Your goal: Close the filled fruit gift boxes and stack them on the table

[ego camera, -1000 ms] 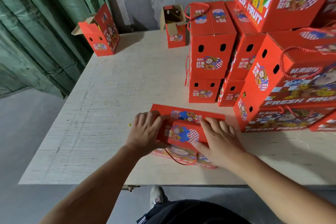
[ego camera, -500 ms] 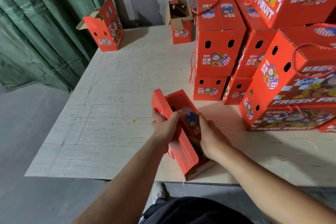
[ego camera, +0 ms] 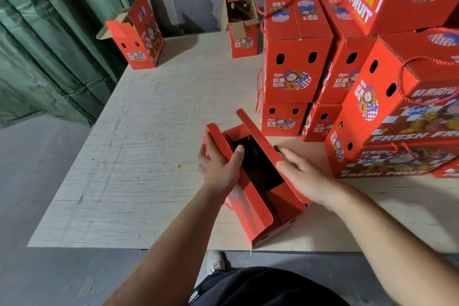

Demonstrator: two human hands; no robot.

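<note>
Open red gift box (ego camera: 258, 211) at the near edge of the tabletop (ego camera: 139, 146), both long top flaps raised. Left hand (ego camera: 219, 166): its grip closes on the left flap, thumb on the inner face, fingers wrapped over the outer face. Right hand (ego camera: 305, 176): fingers nearly straight, laid flat against the outer face of the right flap, clasping nothing. Box interior is dark; contents cannot be made out. Closed boxes (ego camera: 295, 67) are stacked to the right. Two open-topped boxes stand at the far edge, one left (ego camera: 139, 40), one centre (ego camera: 242, 32).
</note>
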